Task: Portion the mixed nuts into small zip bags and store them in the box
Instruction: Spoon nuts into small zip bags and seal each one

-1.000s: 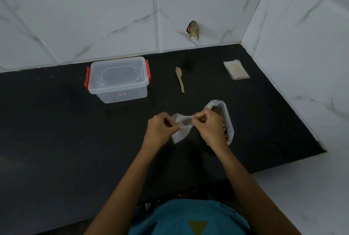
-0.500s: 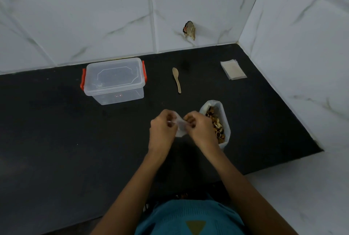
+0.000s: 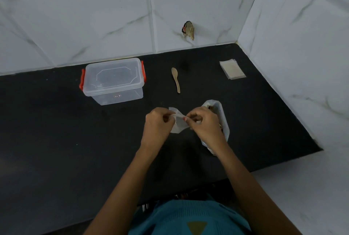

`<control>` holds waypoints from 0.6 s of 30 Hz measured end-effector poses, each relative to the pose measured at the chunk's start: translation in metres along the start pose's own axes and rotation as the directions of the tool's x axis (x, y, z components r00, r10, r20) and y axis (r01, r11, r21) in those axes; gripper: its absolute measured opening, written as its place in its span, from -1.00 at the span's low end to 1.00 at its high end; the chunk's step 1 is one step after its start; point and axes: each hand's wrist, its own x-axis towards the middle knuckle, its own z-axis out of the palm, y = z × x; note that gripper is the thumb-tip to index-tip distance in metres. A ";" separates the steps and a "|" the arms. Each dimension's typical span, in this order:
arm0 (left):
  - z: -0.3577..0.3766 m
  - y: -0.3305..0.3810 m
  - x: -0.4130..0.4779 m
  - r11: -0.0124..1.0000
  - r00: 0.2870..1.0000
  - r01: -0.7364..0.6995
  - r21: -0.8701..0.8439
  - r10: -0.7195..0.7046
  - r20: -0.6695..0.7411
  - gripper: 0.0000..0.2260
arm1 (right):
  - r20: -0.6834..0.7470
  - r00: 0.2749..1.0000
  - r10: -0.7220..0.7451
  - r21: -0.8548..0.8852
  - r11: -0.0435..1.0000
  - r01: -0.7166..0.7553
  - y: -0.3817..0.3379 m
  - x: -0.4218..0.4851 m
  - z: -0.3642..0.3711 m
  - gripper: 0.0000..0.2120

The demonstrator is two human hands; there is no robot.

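Clear, thin plastic is what you have between your hands: a small see-through zip bag (image 3: 179,123), held low over the black stone countertop (image 3: 56,140). Your left hand (image 3: 157,122) pinches one side of its top edge between the thumb and curled fingers. Your right hand (image 3: 204,126) pinches the opposite side the same way. The bag hangs slack and crumpled between them, and whether its mouth is parted cannot be told.

Just right of your right hand, and partly hidden behind it, the larger clear plastic pouch (image 3: 224,119) lies on the counter. Brown mixed nuts (image 3: 211,107) show at its open far end.

Further back on your left stands the rectangular transparent storage box (image 3: 113,81), with its lid on and a red-orange latch (image 3: 81,82) at each end. The pale wooden spoon (image 3: 176,80) lies between the box and the back corner, bowl pointing away from you. The flat stack of spare clear zip bags (image 3: 232,69) sits well apart, near the white marble-tiled wall (image 3: 94,17) on your right.
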 end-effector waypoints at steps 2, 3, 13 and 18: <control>-0.001 0.000 0.000 0.997 0.996 -0.032 -0.068 0.038 0.086 -0.73 | -0.028 1.000 0.000 -0.024 1.000 0.000 -0.001 0.001 -0.002 -0.89; -0.001 -0.001 0.000 0.994 0.987 -0.055 -0.099 0.069 0.143 -0.63 | -0.036 0.999 0.004 -0.025 1.000 -0.005 -0.002 0.001 -0.003 -0.90; 0.022 -0.019 0.002 0.953 0.949 -0.233 -0.196 0.267 0.170 -0.10 | 0.004 1.000 -0.021 -0.019 1.000 0.021 -0.012 0.001 -0.007 -0.94; 0.016 -0.023 0.002 0.939 0.970 -0.164 -0.301 0.209 0.121 -0.31 | 0.047 0.999 0.027 0.139 0.990 -0.033 -0.014 0.000 -0.010 -0.88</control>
